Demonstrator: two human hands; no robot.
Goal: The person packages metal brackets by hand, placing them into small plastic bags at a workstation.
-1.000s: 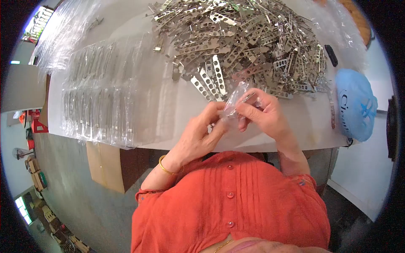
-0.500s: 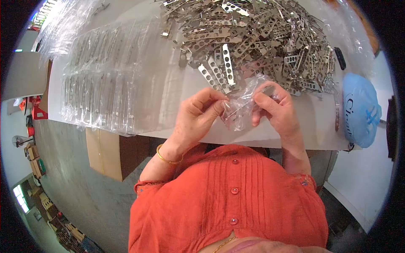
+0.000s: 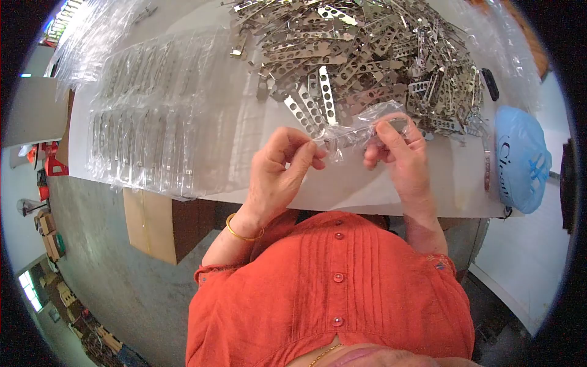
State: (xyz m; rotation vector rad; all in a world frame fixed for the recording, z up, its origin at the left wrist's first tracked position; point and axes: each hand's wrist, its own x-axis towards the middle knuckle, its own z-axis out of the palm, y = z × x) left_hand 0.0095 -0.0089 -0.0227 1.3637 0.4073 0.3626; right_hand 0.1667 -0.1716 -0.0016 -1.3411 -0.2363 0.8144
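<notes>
A crinkled clear plastic bag [image 3: 337, 142] is stretched between my two hands, just above the table's near side. My left hand [image 3: 286, 162] pinches its left end between thumb and forefinger. At the other end, my right hand [image 3: 398, 144] grips the bag with thumb and fingers, the plastic bunching above the knuckles. Right behind the bag, a few flat metal strips with round holes [image 3: 328, 95] lie fanned out on the table. They lie at the front of a large heap of similar metal strips [image 3: 367, 46].
Rows of metal pieces in clear plastic sleeves [image 3: 143, 147] lie at left on the white table [image 3: 244, 159]. More clear plastic [image 3: 98, 43] is piled at the far left. A blue plastic bag [image 3: 520, 162] and a black object [image 3: 490, 84] are at right. A cardboard box [image 3: 150, 226] stands below the table.
My left hand has moved slightly left, away from my right hand. The clear bag between them is now drawn out straighter and narrower.
</notes>
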